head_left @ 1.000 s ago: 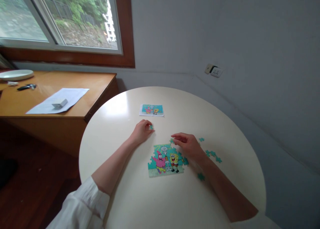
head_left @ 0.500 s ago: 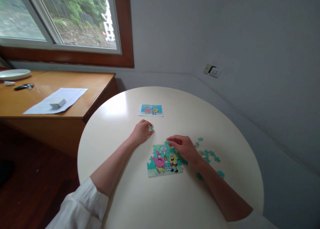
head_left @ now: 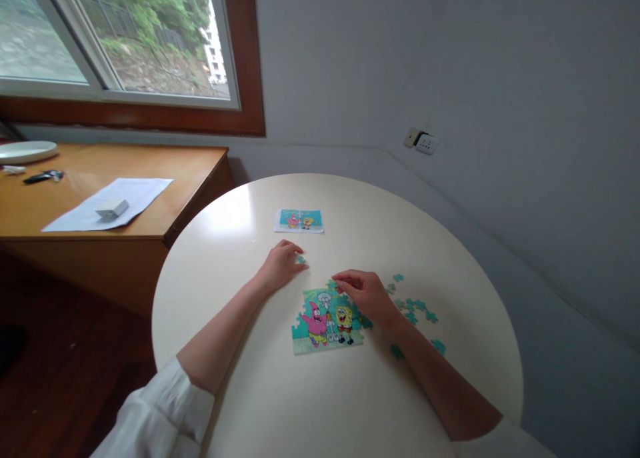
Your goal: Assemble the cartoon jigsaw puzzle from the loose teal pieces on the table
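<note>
A partly assembled jigsaw puzzle (head_left: 315,338) of cartoon figures lies on the round table, its upper and side edges uneven. My right hand (head_left: 367,295) is over its top right part, thumb and fingers closed on a teal puzzle piece (head_left: 333,285) at the top edge. The hand covers some of the puzzle there. Farther up and left, my left hand (head_left: 281,266) rests on the table with thumb and fingers apart. Between them is a small teal piece (head_left: 301,260), which appears to lie on the table. Several loose teal pieces (head_left: 419,305) are scattered right of my right hand.
A small reference picture (head_left: 299,221) lies beyond my hands on the white round table (head_left: 400,405). To the left, a wooden desk (head_left: 200,171) carries paper (head_left: 145,190), a small white box (head_left: 112,209), keys (head_left: 45,177) and a white plate (head_left: 27,153). Walls stand behind and right.
The view has shifted slightly. My left thumb and fingers have parted a little around the small piece. My right hand stays nearly still at the puzzle's top edge.
</note>
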Demonstrator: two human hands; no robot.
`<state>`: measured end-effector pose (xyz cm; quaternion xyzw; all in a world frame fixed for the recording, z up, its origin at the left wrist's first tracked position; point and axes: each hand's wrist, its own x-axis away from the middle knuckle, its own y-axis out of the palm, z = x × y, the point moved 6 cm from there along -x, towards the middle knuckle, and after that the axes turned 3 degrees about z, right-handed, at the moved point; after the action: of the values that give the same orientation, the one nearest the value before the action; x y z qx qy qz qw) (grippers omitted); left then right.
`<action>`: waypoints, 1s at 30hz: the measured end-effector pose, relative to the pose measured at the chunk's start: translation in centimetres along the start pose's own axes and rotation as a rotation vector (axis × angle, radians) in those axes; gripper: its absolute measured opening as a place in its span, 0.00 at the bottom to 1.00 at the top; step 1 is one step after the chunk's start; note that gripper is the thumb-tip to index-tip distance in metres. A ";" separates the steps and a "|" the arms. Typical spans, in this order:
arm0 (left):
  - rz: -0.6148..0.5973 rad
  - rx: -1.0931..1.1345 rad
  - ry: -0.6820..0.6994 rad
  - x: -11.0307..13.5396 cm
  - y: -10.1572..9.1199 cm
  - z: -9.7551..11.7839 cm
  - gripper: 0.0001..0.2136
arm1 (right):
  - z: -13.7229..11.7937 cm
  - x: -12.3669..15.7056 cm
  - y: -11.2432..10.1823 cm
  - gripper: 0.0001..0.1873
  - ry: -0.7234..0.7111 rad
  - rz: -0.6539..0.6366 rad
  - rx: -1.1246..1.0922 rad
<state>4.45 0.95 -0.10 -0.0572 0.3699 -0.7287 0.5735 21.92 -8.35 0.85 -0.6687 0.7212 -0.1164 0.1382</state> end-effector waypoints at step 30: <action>-0.280 -0.079 0.355 2.9 1.9 6.9 0.07 | 0.7 -0.4 -0.4 0.14 -0.092 0.056 -0.084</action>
<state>8.50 -4.94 2.72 -0.0013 0.4817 -0.7848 0.3900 22.53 -7.93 0.33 -0.6582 0.7367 -0.0516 0.1462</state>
